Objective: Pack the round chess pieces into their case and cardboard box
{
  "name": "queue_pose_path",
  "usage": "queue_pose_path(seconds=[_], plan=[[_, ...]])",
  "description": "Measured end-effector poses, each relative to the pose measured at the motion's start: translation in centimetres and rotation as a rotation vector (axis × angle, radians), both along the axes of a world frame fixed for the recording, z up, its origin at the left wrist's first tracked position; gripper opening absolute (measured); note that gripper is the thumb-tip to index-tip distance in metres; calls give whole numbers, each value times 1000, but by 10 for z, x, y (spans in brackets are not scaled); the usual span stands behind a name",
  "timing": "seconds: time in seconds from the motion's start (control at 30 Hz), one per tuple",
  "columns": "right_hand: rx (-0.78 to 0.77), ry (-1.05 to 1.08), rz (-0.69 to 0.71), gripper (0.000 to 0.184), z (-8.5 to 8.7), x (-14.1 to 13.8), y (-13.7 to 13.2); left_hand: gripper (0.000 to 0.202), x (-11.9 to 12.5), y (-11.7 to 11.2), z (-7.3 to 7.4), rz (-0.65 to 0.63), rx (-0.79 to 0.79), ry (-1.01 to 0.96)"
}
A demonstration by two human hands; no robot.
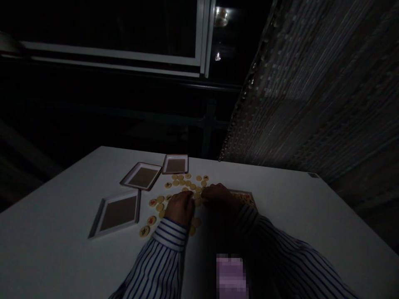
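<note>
Your left hand (180,207) and right hand (218,194) sit close together, knuckles up and fingers curled down onto a scatter of round yellow discs (187,182) near the middle of the white table (296,216). The light is too dim to tell whether either hand pinches a disc or only rests on the pile.

The discs spread from just beyond your fingertips back towards you. A few lie loose to the left of your left wrist, the nearest of them by the striped cuff (170,234).

To your left, three shallow trays with brown floors stand in a bent row:
- The near tray (96,220) lies just beside the loose discs.
- The middle tray (129,173) lies past it.
- The far tray (163,165) almost touches the middle one's corner, at the far end of the scatter.

A fourth tray (247,195) shows only its far corner, just beyond your right wrist.

The table's far edge runs close behind the far tray, so there is little room past it. The left edge lies well beyond the near tray. To your right the tabletop is bare out to its corner. Beyond the far edge it is dark up to a window frame (199,37), and a pale textured curtain (311,83) hangs along the right.
</note>
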State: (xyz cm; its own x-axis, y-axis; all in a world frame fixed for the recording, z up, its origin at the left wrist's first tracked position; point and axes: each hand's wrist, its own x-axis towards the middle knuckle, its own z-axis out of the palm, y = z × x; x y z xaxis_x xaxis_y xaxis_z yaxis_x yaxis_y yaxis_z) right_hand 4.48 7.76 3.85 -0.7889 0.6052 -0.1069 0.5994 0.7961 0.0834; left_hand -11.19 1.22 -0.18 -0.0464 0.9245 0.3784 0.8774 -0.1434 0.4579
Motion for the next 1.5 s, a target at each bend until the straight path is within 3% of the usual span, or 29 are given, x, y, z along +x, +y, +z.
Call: queue_pose_path(seconds=[0.43, 0.53, 0.67, 0.8, 0.93, 1.1, 1.5], plan=[[40, 8, -49, 19, -7, -3, 2, 31, 0, 4, -9, -21, -35, -7], [-70, 114, -83, 22, 0, 3, 3, 31, 1, 3, -10, -25, -33, -42], [-360, 382, -91, 21, 7, 11, 6, 30, 3, 2, -9, -37, -10, -118], [-574, 624, -134, 21, 1, 14, 11, 28, 8, 0, -5, -27, 18, -203], [-745, 748, -153, 25, -5, 14, 14, 27, 12, -1, -3, -27, 16, -305], [-933, 849, -176, 31, -1, 15, 11, 25, 14, -1, -4, -4, -7, -466], [-970, 867, -151, 32, 8, 15, 5, 21, 20, -1, 0, 16, -38, -748]])
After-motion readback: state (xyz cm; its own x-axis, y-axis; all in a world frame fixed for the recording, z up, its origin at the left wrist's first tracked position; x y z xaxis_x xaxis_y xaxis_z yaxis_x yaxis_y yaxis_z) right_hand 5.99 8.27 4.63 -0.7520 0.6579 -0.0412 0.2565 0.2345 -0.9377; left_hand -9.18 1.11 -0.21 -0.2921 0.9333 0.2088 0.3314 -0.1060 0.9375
